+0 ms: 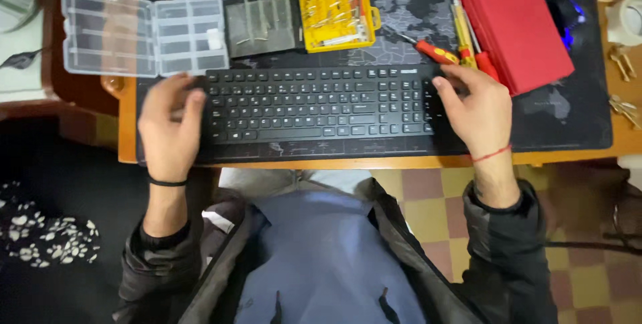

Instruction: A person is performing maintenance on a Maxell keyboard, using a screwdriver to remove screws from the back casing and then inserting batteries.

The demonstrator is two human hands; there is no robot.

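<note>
On the dark desk mat (575,123), printed with a pale map, a black keyboard (314,103) is lying flat and square to the near edge of the wooden table (374,162). The left hand (170,123) is resting at the keyboard's left end, fingers loosely curled over its corner and side, palm down; whether they are truly gripping the edge I cannot tell. The right hand (471,106) is sitting at the right end, fingers spread and bent over the number pad's edge, touching it rather than closing round it.

Crowding the far side of the keyboard, a clear plastic compartment box (144,30) is lying open, its hinged lid folded out to the left and a small white piece sitting in one cell. Just beside it a grey, ribbed tray (261,24) is lying flat, and next to that a yellow plastic case (336,20) is showing small metal bits. Red-and-yellow-handled screwdrivers (458,46) are lying near the right hand's fingertips, partly under a smooth red rectangular box (515,23) that is sitting tilted. Further right, a mouse (565,20) is glowing blue. Below the table, checkered floor tiles (582,257) are showing.
</note>
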